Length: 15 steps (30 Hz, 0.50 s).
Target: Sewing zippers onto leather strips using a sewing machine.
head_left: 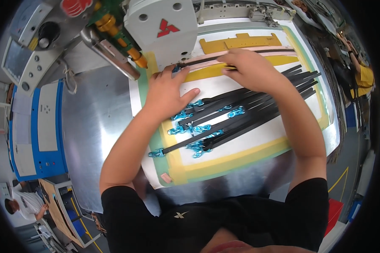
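Note:
My left hand (166,90) rests at the left end of a long black strap (207,60), its fingertips on the blue-wrapped metal clasp (176,68) there and its thumb spread away. That strap lies along a pink strip on the white sewing template (274,120). Over the strap's middle, my right hand (251,69) is closed, with a small dark thing at its fingertips that I cannot make out. Just nearer than the strap runs a yellow strip (202,74). Closer to me lies a loose pile of black straps (240,111) with blue-wrapped clasps (198,128) at their left ends.
The white sewing machine head (160,36) stands just beyond my left hand, with a green-and-gold cylinder (122,38) beside it. A notched yellow plate (240,42) lies at the template's far side. A control panel (29,63) stands left; other people work at both sides.

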{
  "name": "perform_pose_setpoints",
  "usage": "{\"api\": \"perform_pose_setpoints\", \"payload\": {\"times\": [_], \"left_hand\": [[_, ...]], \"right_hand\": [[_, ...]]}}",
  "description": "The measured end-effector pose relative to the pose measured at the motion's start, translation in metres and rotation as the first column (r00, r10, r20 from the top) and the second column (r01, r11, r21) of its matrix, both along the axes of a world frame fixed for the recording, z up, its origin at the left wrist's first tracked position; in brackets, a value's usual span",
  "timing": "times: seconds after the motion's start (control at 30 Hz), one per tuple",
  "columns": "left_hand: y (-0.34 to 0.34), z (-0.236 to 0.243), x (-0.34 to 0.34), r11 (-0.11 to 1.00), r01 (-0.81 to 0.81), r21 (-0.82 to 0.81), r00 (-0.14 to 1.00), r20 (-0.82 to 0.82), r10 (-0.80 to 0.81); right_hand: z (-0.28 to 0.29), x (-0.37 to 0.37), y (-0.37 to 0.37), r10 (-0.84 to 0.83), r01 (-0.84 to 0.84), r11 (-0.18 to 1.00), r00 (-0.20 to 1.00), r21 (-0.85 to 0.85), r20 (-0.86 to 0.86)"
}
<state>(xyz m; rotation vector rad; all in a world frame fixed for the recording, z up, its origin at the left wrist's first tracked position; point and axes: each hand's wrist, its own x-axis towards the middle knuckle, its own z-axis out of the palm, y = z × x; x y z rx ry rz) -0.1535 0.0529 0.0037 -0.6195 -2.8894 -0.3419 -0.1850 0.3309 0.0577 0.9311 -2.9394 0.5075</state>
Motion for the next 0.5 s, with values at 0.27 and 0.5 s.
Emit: {"api": "perform_pose_setpoints", "payload": {"times": [0.27,0.5], "left_hand": [[0.002,-0.016,-0.01,0.996,0.015,-0.085,0.997,-0.076,-0.021],[-0.011,-0.014,-0.006,0.987,0.035,-0.16,0.982,-0.177,-0.063]], "right_hand": [[-0.065,-0.029,-0.044,-0.068,0.062,0.995,0.994,-0.078,-0.085],[-0.072,-0.029,-0.041,-0.043,0.028,0.995,0.988,-0.098,-0.151]]}}
